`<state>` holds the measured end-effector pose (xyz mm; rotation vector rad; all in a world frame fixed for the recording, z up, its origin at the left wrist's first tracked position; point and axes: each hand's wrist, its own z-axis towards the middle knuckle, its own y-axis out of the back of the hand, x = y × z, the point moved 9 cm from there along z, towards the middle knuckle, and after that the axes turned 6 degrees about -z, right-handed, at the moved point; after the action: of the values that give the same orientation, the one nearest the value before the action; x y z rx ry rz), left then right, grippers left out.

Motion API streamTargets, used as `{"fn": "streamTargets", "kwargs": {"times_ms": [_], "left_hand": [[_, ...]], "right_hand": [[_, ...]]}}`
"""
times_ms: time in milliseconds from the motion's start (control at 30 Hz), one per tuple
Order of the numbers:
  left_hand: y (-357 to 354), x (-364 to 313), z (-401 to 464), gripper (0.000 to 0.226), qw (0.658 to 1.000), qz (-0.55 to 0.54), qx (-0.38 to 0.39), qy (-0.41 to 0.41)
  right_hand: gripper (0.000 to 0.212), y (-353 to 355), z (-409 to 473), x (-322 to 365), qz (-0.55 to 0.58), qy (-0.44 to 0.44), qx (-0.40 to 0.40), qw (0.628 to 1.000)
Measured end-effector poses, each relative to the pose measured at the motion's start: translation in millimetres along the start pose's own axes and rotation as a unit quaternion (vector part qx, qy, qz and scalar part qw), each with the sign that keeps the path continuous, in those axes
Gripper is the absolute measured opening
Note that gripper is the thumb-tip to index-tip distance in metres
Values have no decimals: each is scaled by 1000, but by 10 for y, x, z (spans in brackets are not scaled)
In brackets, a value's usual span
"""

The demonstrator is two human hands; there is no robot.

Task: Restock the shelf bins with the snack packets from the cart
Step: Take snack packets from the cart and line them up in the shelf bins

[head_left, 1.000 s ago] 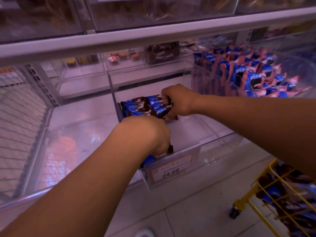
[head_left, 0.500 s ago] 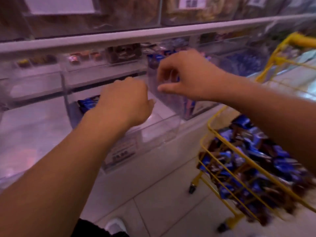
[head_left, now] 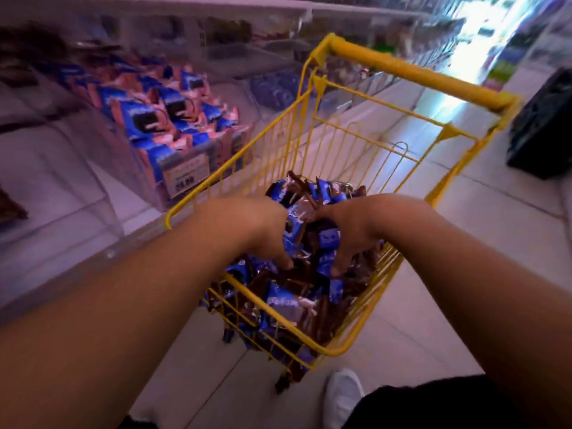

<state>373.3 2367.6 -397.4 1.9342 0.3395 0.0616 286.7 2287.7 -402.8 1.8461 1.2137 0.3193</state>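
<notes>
Both hands work inside the yellow cart (head_left: 411,72), which stands on the tiled floor just beside the clear shelf bins (head_left: 102,193). The left hand (head_left: 263,233) and the right hand (head_left: 349,233) are sunk into the heap of snack packets (head_left: 297,301), fingers curled down into the pile on either side of a cluster of blue-and-brown wrappers. Each hand appears to be gathering packets; whether either has closed firmly on them cannot be told, because the fingertips are buried in the heap.

The packets fill the lower part of the cart basket, loosely piled and lying at all angles. One neighbouring bin (head_left: 173,125) holds blue-and-pink packs behind a price label (head_left: 185,176).

Handling assessment: the packets look small, light and individually wrapped in glossy film, hence likely slippery and prone to spilling from a loose grip. A two-handed scoop, with palms pressed inward and fingers beneath the cluster, is advisable. The contents are probably brittle; squeeze moderately.
</notes>
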Motion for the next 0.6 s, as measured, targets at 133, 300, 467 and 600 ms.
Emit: {"fn": "streamTargets", "kwargs": {"times_ms": [133,300,467,600], "left_hand": [[-327,-1,176,79,994,-24,106,-1],[-327,79,213,50,996,-5,92,-6],[-300,83,160,40,997,-15,80,-16],[-65,209,73,36,997,-70,15,-18]], "right_hand": [[115,-182,136,-111,9,-12,59,998],[89,-134,196,-81,-4,12,54,998],[104,-173,237,94,-8,42,58,997],[81,-148,228,131,63,71,61,994]]}}
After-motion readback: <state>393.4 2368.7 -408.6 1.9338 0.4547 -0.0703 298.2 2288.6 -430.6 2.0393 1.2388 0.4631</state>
